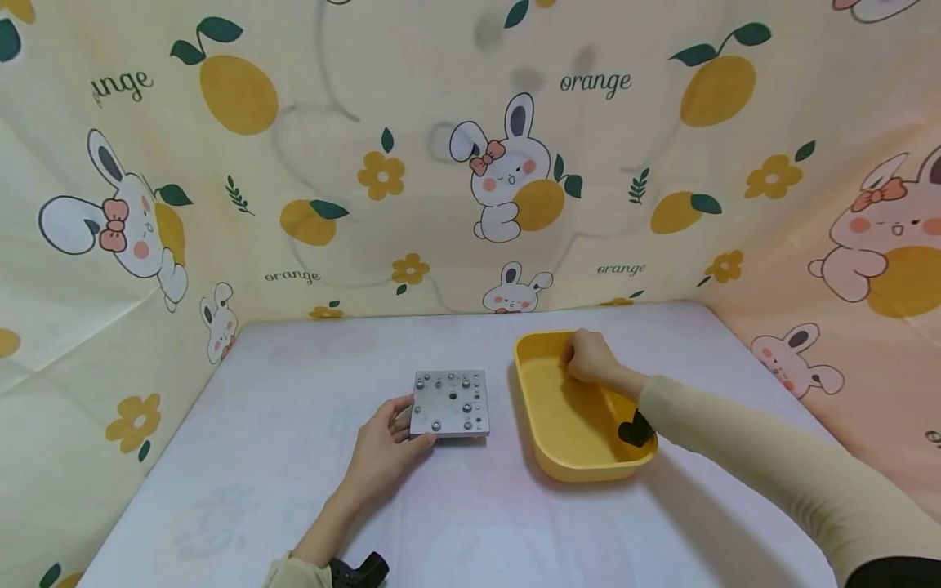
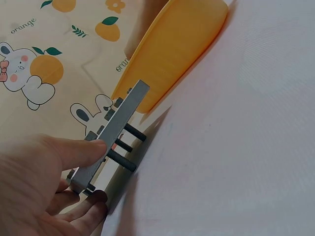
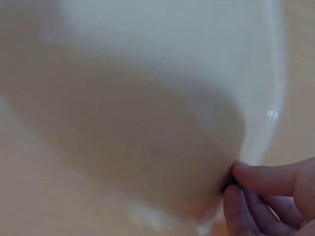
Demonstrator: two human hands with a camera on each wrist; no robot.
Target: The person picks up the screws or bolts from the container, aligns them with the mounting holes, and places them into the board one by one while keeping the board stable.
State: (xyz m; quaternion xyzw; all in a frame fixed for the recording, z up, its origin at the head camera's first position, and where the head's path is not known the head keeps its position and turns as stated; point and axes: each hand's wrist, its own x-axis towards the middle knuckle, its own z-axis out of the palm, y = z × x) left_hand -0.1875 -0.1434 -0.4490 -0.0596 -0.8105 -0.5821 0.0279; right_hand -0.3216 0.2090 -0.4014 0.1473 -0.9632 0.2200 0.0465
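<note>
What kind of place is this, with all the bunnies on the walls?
Probably a small makeshift tabletop booth: cartoon cloth hung on three sides, a covered table, a metal plate with screws and a yellow tub.

One metal plate, one yellow tub, two hands

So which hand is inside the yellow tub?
The right hand, reaching into the yellow tub. The left hand holds the metal plate on the table instead.
</note>
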